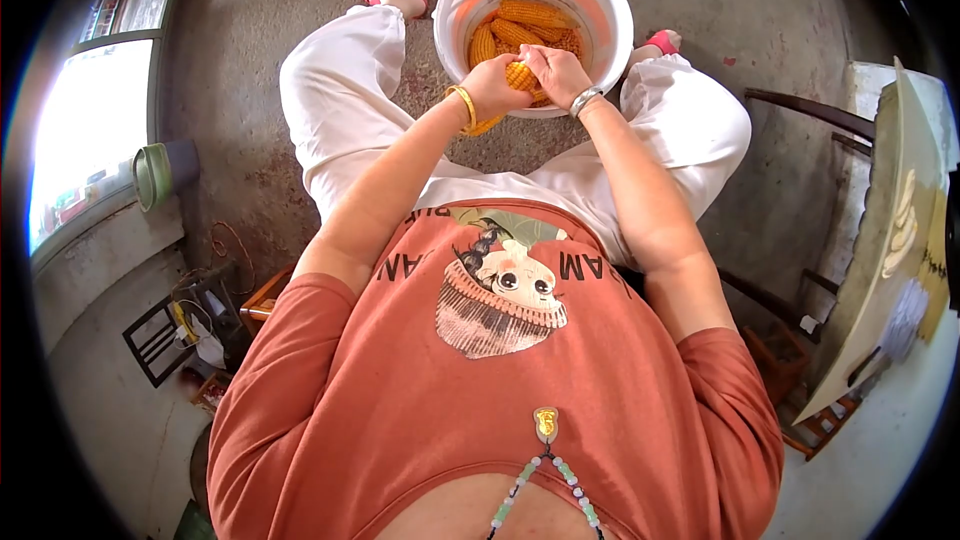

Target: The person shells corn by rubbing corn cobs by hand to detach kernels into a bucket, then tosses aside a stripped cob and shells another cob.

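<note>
Over the near rim of a white bucket (452, 50), both my hands are closed around one yellow ear of corn (519, 77). My left hand (490, 87), with a gold bangle at the wrist, grips it from the left. From the right, my right hand (560, 75), with a silver bangle, presses its fingers and thumb onto the ear. Several more corn ears (530, 13) lie inside the bucket, along with loose kernels (568, 42). Under my left wrist, more yellow corn (486, 127) shows outside the bucket, partly hidden.
My legs in white trousers (340, 90) stand to either side of the bucket on a concrete floor (250, 30). At the right is a table (880, 230) with dark wooden legs. A green container (152, 177) stands by the bright window at the left.
</note>
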### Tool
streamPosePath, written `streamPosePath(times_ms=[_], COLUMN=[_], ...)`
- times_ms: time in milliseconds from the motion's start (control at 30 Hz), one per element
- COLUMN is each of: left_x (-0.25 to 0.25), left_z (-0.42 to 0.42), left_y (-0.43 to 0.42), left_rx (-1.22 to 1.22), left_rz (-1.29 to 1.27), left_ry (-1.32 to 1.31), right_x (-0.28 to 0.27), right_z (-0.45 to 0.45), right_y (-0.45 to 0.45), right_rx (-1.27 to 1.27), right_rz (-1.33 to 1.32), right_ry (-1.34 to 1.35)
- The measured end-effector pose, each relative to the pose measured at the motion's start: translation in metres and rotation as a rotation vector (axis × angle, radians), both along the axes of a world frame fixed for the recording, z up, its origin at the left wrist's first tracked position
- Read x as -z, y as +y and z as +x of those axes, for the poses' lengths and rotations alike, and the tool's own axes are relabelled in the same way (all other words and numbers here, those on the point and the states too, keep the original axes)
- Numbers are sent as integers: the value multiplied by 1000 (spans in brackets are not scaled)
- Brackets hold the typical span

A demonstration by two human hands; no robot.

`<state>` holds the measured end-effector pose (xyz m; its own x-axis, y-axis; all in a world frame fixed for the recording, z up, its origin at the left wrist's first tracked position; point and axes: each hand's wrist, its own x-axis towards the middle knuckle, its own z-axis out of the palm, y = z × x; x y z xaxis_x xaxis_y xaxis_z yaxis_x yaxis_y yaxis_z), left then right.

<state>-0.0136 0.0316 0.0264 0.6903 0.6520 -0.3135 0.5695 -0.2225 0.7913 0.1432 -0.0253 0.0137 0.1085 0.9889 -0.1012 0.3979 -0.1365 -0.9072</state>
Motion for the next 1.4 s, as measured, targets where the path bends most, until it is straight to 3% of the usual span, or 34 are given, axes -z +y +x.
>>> streamPosePath(times_ms=[233,400,800,1000,1100,1233,1367,1400], left_x=[-1,-9,1,1,1,6,7,12], left_z=[0,-4,-2,2,1,1,1,0], left_y=[4,18,24,18,19,28,28,27], left_rx=[19,56,124,88,58,23,-28,-25], left_rz=[-83,-400,-341,-275,-324,-502,-497,-389], left_ry=[-27,-98,-18,4,-34,-91,-146,-127], right_x=[15,-9,13,18,25,12,0,4], right_z=[18,14,11,10,5,17,15,16], right_y=[1,-4,-1,0,-2,-1,-1,-1], right_rx=[-115,-217,-226,-121,-11,-56,-132,-126], right_rz=[-152,-191,-60,18,14,-242,-283,-290], right_ry=[278,523,366,258,339,712,541,507])
